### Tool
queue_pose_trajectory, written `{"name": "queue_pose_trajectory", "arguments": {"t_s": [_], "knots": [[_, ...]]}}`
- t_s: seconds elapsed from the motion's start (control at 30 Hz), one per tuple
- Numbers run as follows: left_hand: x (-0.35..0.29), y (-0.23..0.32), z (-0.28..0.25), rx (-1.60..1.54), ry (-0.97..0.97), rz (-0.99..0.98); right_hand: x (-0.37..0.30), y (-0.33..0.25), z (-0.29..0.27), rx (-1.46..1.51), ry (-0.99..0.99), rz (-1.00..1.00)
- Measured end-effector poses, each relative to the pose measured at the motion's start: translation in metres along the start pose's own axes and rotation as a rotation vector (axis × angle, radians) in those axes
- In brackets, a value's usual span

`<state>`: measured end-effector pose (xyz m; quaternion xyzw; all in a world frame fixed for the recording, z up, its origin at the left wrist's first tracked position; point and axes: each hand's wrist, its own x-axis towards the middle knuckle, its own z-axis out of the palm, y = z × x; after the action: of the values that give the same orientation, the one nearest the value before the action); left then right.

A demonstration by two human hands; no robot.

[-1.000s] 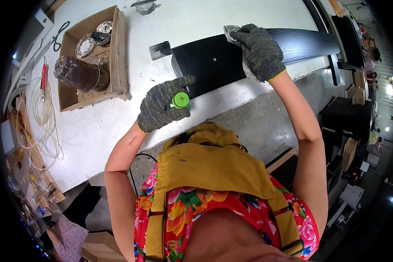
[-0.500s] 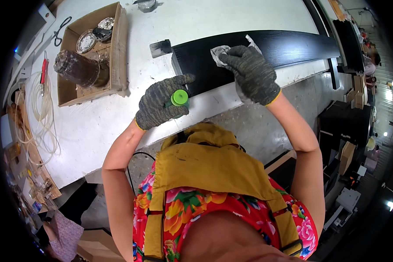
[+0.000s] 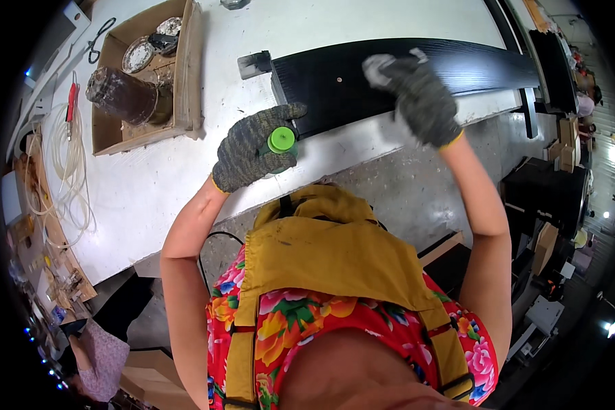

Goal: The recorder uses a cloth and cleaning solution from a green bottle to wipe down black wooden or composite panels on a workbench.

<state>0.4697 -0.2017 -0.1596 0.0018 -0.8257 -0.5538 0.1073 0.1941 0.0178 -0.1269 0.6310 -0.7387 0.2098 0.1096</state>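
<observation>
My left hand (image 3: 247, 149), in a dark knitted work glove, is wrapped round a small bottle with a bright green cap (image 3: 281, 139). It is at the near left corner of a long black wood-grain board (image 3: 362, 55) that lies on the white table. My right hand (image 3: 424, 99), gloved alike and blurred by motion, grips a crumpled white cloth (image 3: 379, 70) over the board's middle. A small pale spot (image 3: 339, 80) shows on the black surface left of the cloth.
A cardboard tray (image 3: 188, 75) with a dirty brown jar (image 3: 119, 96) and stained lids stands at the left. Beside it lie scissors (image 3: 101, 37), a red-handled tool (image 3: 70, 109) and coiled clear tubing (image 3: 65, 181). Another person (image 3: 102, 359) is at lower left. A dark-smeared block (image 3: 254, 65) touches the board's end.
My right hand has swept right with the cloth, and the pale spot on the board is now uncovered. My left hand stays on the bottle. The whole view has shifted slightly.
</observation>
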Motion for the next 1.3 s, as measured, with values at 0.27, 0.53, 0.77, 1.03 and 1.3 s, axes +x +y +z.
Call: {"name": "queue_pose_trajectory", "arguments": {"t_s": [0.27,0.53,0.77,1.03,1.3], "knots": [[-0.004,-0.001,0.004,-0.033,0.015,-0.068,-0.018,-0.091,0.005,-0.042,-0.169,-0.068],[0.000,-0.004,0.005,-0.036,0.044,-0.006,0.018,0.019,-0.016,0.066,-0.172,0.483],[-0.003,-0.001,0.004,-0.022,0.042,-0.003,0.040,-0.019,-0.001,-0.045,-0.132,0.103],[-0.005,0.004,0.003,-0.036,0.000,-0.113,0.045,-0.029,0.000,-0.169,-0.180,0.042],[-0.003,0.006,0.002,0.005,0.020,-0.068,0.055,-0.044,0.008,-0.263,-0.177,-0.030]]}}
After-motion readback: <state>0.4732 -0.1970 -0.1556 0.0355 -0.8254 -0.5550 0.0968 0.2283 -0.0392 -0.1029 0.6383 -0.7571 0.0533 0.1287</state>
